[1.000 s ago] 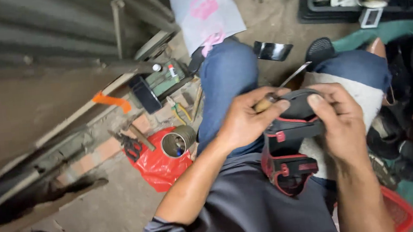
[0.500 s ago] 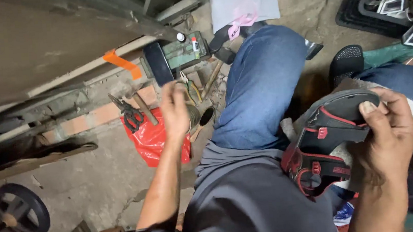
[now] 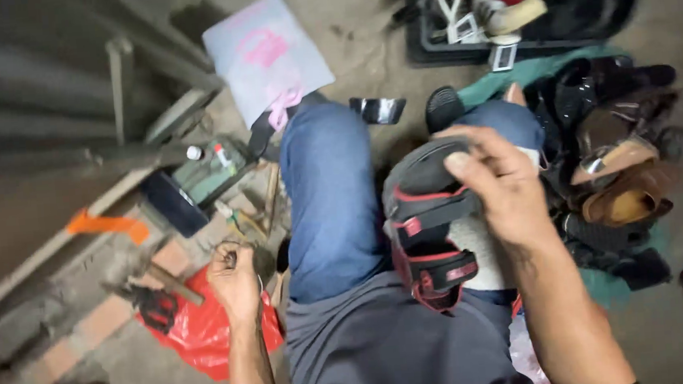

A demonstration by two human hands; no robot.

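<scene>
Meanwhile the right hand (image 3: 502, 191) is wrapping its fingers around the top of a black and red sandal (image 3: 427, 226), clamping it against the right knee. Down at the left, the left hand (image 3: 235, 280) is curling shut over something small (too blurred to tell what), just above a red plastic bag (image 3: 198, 333). Tools (image 3: 242, 216) and a dark box (image 3: 172, 204) are crowding the floor beyond it, leaving little room. Farther right, a heap of shoes (image 3: 617, 178) is running off toward the edge.
</scene>
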